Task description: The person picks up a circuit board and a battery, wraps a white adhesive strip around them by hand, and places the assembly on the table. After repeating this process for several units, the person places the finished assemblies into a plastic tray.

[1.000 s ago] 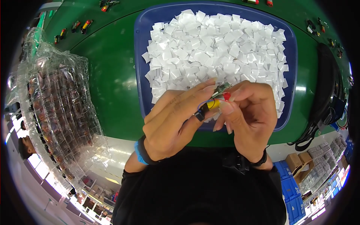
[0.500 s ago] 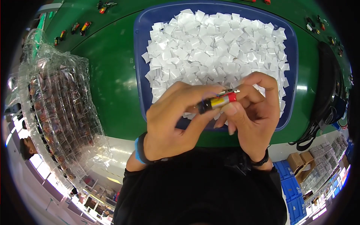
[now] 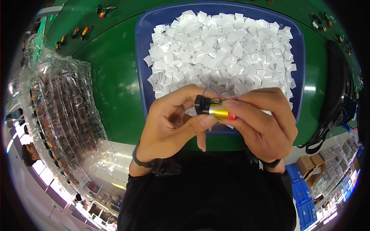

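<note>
Between my two hands, above the near edge of the tray, is a small cylindrical battery [image 3: 218, 111] with a yellow and silver wrap and a red end. A black cap sits on its left end, and a thin blue wire loops up over it. Part of a small circuit board shows along its upper side. My left hand [image 3: 169, 121] pinches the battery near the black cap with thumb and fingers. At the red end, the fingers of my right hand [image 3: 266, 123] close on it and hide part of the board.
A blue tray [image 3: 141, 77] heaped with white square pieces [image 3: 219, 50] stands on the green table [image 3: 113, 77]. Plastic-wrapped divided trays [image 3: 65, 115] stand at left. Several similar batteries [image 3: 85, 32] lie at far left. A black bag [image 3: 333, 88] lies at right.
The battery has turned, so its black cap and blue wire loop now show clearly. My right hand has rolled over, with its fingers now on top of the red end.
</note>
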The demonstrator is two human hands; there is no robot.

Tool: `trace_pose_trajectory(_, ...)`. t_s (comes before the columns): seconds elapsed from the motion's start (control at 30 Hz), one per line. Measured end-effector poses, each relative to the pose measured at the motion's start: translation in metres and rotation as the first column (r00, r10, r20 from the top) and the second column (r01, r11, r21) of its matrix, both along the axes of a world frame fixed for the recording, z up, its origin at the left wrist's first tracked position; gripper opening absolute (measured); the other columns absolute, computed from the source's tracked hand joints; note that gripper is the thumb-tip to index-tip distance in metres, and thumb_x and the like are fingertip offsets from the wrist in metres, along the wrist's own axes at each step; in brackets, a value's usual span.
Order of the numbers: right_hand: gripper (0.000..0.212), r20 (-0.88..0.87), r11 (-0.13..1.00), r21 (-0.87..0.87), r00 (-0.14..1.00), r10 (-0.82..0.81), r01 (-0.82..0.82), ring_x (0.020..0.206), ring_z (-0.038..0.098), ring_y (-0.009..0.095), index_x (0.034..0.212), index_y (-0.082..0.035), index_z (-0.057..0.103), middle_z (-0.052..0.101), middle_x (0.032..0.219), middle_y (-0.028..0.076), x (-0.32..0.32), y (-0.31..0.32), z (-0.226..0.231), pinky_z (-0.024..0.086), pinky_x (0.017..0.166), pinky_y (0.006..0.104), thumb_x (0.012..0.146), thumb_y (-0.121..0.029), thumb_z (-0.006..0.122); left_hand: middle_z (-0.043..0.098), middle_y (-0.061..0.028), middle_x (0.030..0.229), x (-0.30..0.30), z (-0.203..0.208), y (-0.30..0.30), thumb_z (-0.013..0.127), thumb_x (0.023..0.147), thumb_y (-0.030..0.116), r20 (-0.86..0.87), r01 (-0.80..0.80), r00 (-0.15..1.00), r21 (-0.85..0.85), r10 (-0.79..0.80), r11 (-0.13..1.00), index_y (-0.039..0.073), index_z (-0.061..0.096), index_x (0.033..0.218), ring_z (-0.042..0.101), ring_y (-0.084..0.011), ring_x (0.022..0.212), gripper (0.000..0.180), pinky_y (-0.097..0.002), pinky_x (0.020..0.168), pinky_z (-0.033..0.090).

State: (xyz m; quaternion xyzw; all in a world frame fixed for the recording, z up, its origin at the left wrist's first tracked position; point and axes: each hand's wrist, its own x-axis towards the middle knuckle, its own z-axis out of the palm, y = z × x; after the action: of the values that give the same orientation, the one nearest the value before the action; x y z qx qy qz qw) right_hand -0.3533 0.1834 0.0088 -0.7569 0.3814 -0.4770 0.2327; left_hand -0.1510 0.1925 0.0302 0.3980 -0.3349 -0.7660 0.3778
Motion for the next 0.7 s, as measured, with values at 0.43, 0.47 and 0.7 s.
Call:
trace_pose_trajectory(0.43, 0.036, -0.066, 0.983, 0.147, 0.992, -0.105, 0.113, 0.078, 0.068, 0.022, 0.101, 0.002, 0.072, 0.069, 0.093, 0.013, -0.005, 0.004, 0.009, 0.053, 0.065, 0.0282, 0.069, -0.004, 0.086, 0.066, -0.0136, 0.104, -0.007, -0.002, 0.000, 0.059, 0.100, 0.007, -0.034, -0.037, 0.999, 0.110, 0.041, 0.993, -0.008, 0.054, 0.130, 0.066, -0.0154, 0.084, 0.034, -0.0269, 0.058, 0.059)
trace_pose_trajectory(0.47, 0.037, -0.079, 0.965, 0.249, 0.995, -0.066, 0.084, 0.080, 0.068, 0.022, 0.102, 0.002, 0.072, 0.069, 0.094, 0.013, -0.007, 0.001, 0.011, 0.053, 0.067, 0.0283, 0.068, -0.003, 0.086, 0.066, -0.0143, 0.101, -0.003, 0.000, -0.005, 0.059, 0.100, 0.011, -0.032, -0.016, 0.999, 0.178, 0.022, 0.984, -0.009, 0.053, 0.129, 0.066, -0.0165, 0.082, 0.036, -0.0279, 0.055, 0.059)
trace_pose_trajectory(0.7, 0.042, -0.095, 0.960, 0.275, 0.995, -0.015, 0.041, 0.086, 0.067, 0.024, 0.107, 0.002, 0.071, 0.068, 0.099, 0.014, -0.005, -0.003, 0.019, 0.054, 0.073, 0.0301, 0.069, -0.003, 0.086, 0.065, -0.0149, 0.097, 0.007, 0.006, -0.029, 0.055, 0.103, 0.021, -0.015, 0.110, 0.994, 0.294, -0.110, 0.950, -0.010, 0.056, 0.125, 0.065, -0.0170, 0.077, 0.038, -0.0294, 0.053, 0.059)
